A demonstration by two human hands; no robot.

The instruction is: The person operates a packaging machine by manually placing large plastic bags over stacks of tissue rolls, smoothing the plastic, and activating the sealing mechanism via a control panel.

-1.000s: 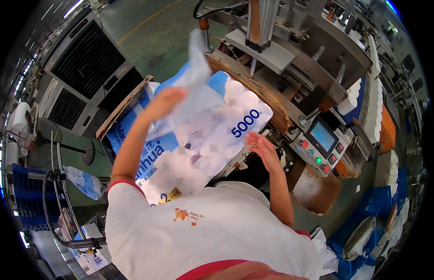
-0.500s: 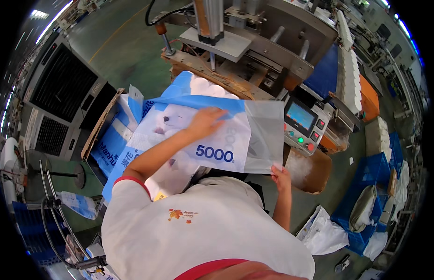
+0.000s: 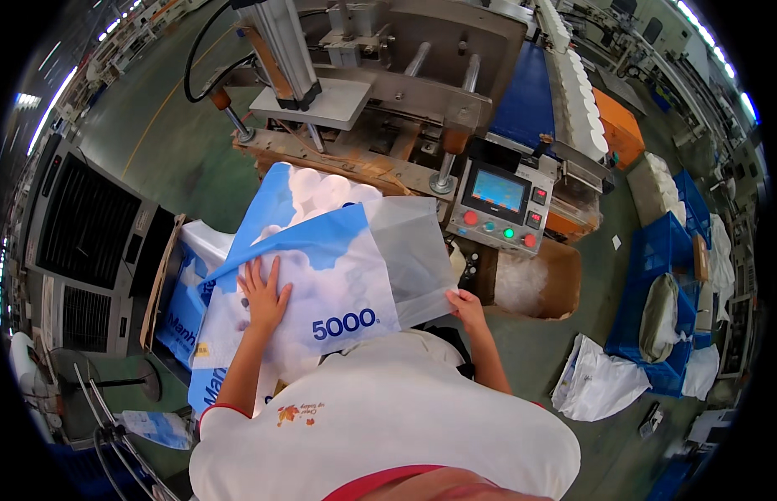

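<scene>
Left of the control panel (image 3: 514, 200), a printed bag (image 3: 347, 284) lies under a flat, spread left hand (image 3: 265, 299), and its clear end (image 3: 418, 259), pinched by the right hand (image 3: 466, 307), could tear if yanked

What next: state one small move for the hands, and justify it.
Probably slide the left hand over the blue-and-white film to the far corner of its clear end: the right hand pinches near the closer corner, while the left lies spread on the printed part, leaving the far corner unheld.
</scene>
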